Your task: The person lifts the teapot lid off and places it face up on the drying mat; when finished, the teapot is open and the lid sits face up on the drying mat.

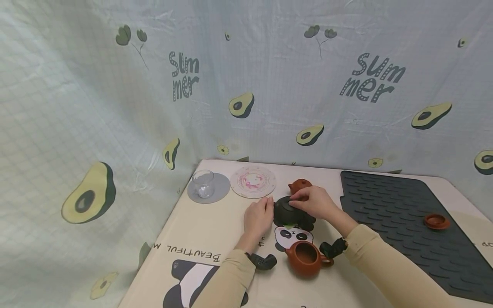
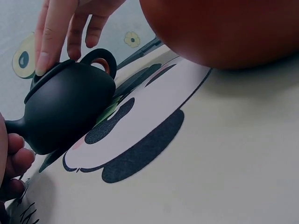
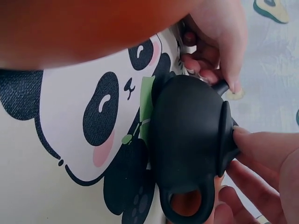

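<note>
A black teapot (image 1: 286,212) stands on the panda-print tablecloth, its lid (image 3: 225,140) seated on top. My left hand (image 1: 259,219) is at its spout (image 3: 220,87), pinching it between thumb and curled fingers. With thumb and fingertips, my right hand (image 1: 313,202) pinches the lid's knob. The loop handle (image 2: 103,63) of the teapot is free of both hands. Closer to me, between my forearms, sits a reddish-brown teapot (image 1: 304,261) with its top uncovered. Another reddish-brown pot (image 1: 299,185) is partly hidden behind the black one.
On the dark ridged mat (image 1: 389,214) at right lies a small reddish-brown lid (image 1: 436,221). Back left, a clear glass cup (image 1: 203,185) stands on a grey round coaster (image 1: 221,188), beside a pink-patterned round coaster (image 1: 253,182). A printed curtain (image 1: 277,85) hangs behind the table.
</note>
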`<state>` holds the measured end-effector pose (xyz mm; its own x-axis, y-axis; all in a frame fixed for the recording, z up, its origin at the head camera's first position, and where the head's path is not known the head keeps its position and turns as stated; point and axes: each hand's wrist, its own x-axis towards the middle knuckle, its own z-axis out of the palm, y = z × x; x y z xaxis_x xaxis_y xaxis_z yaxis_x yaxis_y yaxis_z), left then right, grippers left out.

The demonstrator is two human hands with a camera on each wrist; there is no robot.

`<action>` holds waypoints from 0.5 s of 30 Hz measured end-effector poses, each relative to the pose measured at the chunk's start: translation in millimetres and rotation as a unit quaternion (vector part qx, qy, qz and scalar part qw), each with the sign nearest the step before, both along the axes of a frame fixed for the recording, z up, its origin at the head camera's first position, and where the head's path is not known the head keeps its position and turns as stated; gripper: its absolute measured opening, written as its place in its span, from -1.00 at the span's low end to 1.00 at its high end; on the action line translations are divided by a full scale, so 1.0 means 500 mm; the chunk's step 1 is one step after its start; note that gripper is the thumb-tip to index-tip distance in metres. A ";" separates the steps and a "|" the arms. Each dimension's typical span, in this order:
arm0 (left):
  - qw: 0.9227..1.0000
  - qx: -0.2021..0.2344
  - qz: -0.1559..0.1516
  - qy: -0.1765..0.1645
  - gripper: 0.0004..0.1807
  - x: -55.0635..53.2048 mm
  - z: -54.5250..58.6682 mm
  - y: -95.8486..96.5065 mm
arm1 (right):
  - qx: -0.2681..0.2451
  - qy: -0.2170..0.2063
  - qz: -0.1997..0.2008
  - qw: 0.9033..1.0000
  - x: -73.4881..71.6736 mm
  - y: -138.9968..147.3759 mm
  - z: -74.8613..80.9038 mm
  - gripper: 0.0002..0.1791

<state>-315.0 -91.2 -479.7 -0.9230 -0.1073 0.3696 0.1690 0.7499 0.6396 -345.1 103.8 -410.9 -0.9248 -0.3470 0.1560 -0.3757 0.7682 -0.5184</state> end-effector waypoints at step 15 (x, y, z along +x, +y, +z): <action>1.000 0.005 -0.003 -0.002 -0.61 0.000 -0.007 -0.001 | -0.057 -0.014 0.000 0.998 0.001 0.031 0.029 -0.77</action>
